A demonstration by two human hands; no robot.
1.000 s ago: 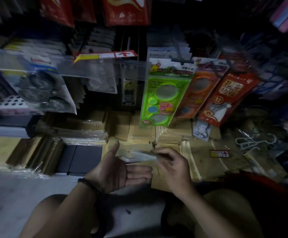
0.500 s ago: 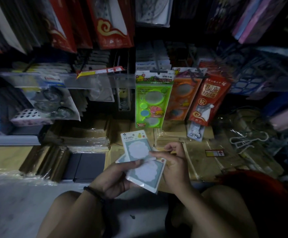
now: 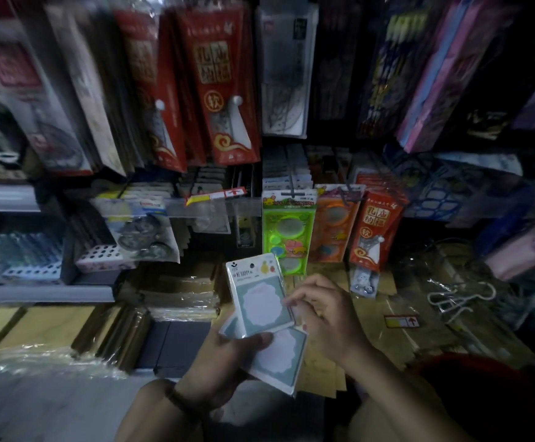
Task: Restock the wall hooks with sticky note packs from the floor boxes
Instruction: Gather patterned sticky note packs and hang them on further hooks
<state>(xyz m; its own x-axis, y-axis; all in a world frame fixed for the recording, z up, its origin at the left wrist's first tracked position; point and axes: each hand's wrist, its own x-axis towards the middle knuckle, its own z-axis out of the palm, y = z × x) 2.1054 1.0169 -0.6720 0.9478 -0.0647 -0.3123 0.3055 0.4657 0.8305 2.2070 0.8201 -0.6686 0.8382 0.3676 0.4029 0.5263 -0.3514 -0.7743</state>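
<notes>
My left hand (image 3: 224,365) holds a small fan of sticky note packs from below, thumb across their lower part. The top pack (image 3: 259,295) is white and teal with a scalloped pad and a hang hole at its top, and it stands upright. A second pack (image 3: 283,362) lies tilted beneath it. My right hand (image 3: 326,317) pinches the right edge of the top pack with curled fingers. Wall hooks (image 3: 291,183) with hanging stock run just above and behind the packs.
A green stencil pack (image 3: 288,231), an orange one (image 3: 333,224) and red packets (image 3: 374,228) hang low right behind the hands. Taller red packets (image 3: 224,100) hang above. Wrapped brown bundles (image 3: 176,291) and flat cartons (image 3: 425,333) cover the floor. White hangers (image 3: 457,298) lie right.
The view has tilted up toward the wall stock. The packs went from lying flat between my hands to standing upright and fanned, raised toward the hooks, with the right hand now at the top pack's edge.
</notes>
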